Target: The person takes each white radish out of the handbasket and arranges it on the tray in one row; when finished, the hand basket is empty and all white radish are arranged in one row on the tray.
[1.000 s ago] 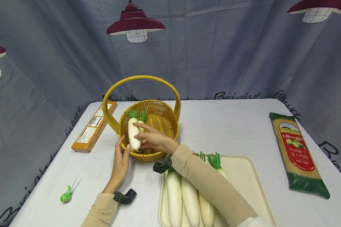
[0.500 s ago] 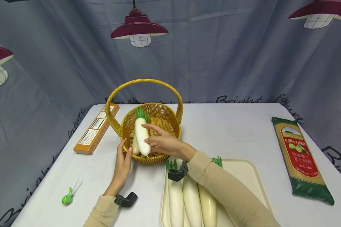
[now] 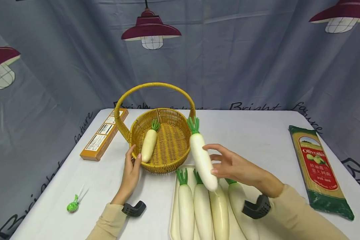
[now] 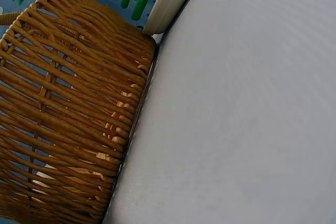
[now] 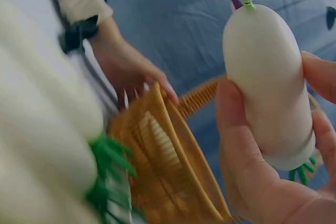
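Observation:
My right hand (image 3: 232,165) pinches a white radish (image 3: 201,160) between thumb and fingers, tilted above the cream tray (image 3: 174,200). In the right wrist view, that radish (image 5: 268,77) stands root tip up, its green leaves pointing down. My left hand (image 3: 132,173) grips the near left rim of a yellow wicker basket (image 3: 171,160) with a tall handle. Inside the basket lies one creamier radish (image 3: 149,145), leaves toward the back. Several radishes, including a left one (image 3: 186,210), lie side by side on the tray, partly cut off by the frame.
An orange-brown box (image 3: 103,135) lies left of the basket. A green-wrapped lollipop (image 3: 73,204) is at the front left. At the far right lies a pasta packet (image 3: 319,170). A grey printed curtain (image 3: 243,60) hangs behind the white table (image 3: 243,133).
My right hand has lifted a white radish out of the basket and carried it right, over the tray. The creamier radish stays inside. My left hand keeps its place at the rim.

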Action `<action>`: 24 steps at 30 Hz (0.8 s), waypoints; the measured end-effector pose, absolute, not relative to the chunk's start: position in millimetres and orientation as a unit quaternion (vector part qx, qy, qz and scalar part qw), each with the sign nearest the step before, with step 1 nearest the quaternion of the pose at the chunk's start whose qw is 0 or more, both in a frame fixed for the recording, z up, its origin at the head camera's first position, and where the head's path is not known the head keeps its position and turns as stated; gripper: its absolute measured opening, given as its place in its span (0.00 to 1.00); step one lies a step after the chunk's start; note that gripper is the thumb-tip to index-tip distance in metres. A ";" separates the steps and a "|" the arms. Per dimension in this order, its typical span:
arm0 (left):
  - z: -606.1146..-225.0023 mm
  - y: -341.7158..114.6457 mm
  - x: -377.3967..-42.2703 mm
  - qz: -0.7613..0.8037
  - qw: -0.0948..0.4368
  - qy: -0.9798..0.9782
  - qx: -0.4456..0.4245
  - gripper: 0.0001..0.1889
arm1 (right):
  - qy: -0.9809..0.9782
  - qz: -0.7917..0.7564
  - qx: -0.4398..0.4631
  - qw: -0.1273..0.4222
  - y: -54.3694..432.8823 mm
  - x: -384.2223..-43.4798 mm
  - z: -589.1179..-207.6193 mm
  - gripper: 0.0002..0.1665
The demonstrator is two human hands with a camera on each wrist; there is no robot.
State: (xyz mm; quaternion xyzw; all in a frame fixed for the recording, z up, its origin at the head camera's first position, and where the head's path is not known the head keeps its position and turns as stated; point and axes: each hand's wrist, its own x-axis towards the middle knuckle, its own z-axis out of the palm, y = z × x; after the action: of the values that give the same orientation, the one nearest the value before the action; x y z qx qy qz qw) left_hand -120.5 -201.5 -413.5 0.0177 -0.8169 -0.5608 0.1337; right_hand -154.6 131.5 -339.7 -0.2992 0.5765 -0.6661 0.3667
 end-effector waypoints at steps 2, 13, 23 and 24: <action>-405.1 -197.5 -118.1 -0.562 0.130 -0.816 0.020 0.25 | 0.594 -0.664 -0.301 0.341 155.8 -144.6 -341.2 0.34; -433.2 -212.2 -128.0 -0.553 0.133 -0.822 0.030 0.26 | 0.737 -0.583 -0.155 0.305 249.3 -91.8 -379.0 0.35; -434.5 -210.7 -128.8 -0.558 0.142 -0.817 0.015 0.26 | 0.738 -0.551 -0.074 0.383 261.7 -66.5 -406.5 0.31; -434.9 -210.4 -129.3 -0.557 0.142 -0.818 0.014 0.26 | 0.729 -0.559 -0.076 0.389 261.9 -64.9 -407.4 0.30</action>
State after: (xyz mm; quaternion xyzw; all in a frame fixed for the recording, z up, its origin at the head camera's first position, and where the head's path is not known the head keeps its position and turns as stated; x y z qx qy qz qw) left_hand -129.3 -210.4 -434.9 0.0141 -0.8179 -0.5574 0.1416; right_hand -64.9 261.9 -407.4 -0.0755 0.7289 -0.5585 0.3886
